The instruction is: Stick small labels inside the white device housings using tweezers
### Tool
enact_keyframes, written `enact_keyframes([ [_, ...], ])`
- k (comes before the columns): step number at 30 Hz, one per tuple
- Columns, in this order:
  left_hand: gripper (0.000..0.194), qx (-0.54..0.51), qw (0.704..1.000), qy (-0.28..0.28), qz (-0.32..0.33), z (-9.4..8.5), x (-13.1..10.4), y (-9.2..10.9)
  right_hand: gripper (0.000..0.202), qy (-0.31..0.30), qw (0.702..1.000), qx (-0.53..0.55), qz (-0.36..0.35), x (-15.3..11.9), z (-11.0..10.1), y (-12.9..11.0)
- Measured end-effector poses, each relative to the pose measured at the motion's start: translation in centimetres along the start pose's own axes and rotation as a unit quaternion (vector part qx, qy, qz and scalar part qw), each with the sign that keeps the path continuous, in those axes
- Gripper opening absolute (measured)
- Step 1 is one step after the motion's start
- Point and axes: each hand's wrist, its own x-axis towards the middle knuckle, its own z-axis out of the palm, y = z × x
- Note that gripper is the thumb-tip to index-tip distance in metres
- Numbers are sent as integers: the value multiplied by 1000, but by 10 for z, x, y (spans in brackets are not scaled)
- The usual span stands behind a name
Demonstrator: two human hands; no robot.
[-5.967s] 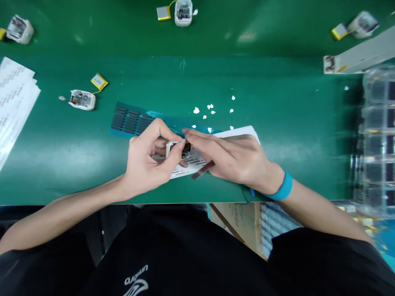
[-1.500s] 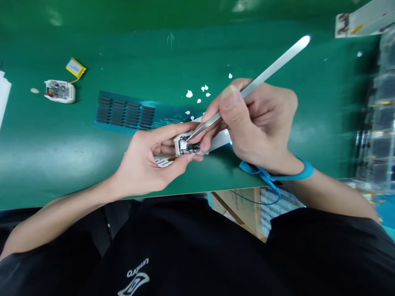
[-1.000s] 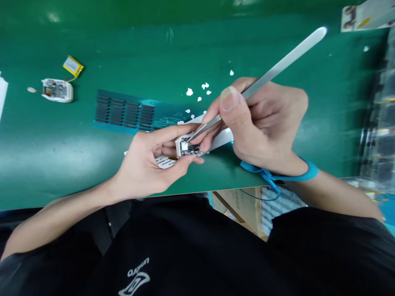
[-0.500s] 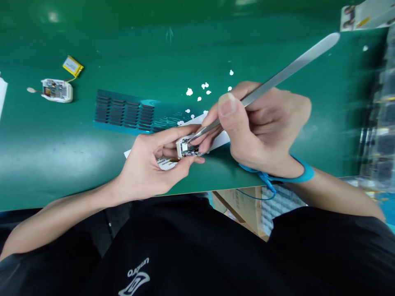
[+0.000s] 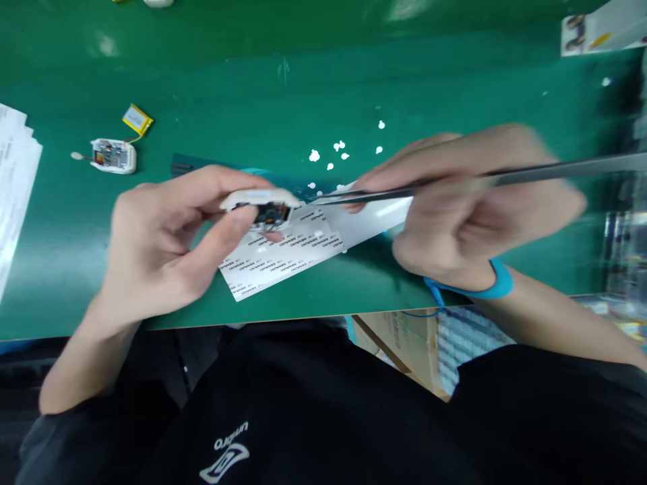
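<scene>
My left hand [image 5: 166, 236] grips a small white housing [image 5: 263, 199] by its edges; dark circuitry shows in its open side. Blurred by motion, my right hand [image 5: 470, 202] is closed around long metal tweezers [image 5: 526, 176], whose thin tips point left, just right of the housing and apart from it. Beneath both lies a white printed sheet [image 5: 283, 259]. Small white round stickers [image 5: 314, 155] are scattered on the green table behind it. A blue sheet with dark strips [image 5: 182, 166] is partly hidden by my left hand.
At the left, another opened white housing [image 5: 114, 156] is wired to a yellow battery [image 5: 137, 119]. White papers [image 5: 15, 175] lie at the far left edge. A blue band [image 5: 498, 279] with a cord circles my right wrist. A cardboard box [image 5: 404, 340] stands below the table edge.
My left hand has moved left with the housing, turning it and uncovering the printed sheet. The tweezers have come away from the housing and now lie flatter. The view has shifted slightly.
</scene>
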Motion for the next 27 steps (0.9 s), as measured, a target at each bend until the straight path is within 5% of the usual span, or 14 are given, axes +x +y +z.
enact_keyframes([
  [2, 23, 51, 998, -27, 39, -12, -5, -10, 14, 0, 990, -42, -137, 5, 5, -1],
  [5, 29, 122, 984, -87, 99, -14, -13, -27, 12, -24, 944, -126, -304, 10, 13, 5],
  [13, 35, 185, 960, -115, 179, -1, -19, -47, 19, -94, 959, -153, -221, 7, 19, 20],
  [21, 33, 300, 924, -90, 219, 5, -24, -42, 26, -113, 937, -175, -279, 5, 20, 16],
  [27, 25, 314, 912, -115, 238, 3, -22, -39, 36, -12, 906, -227, -357, 10, 12, 12],
])
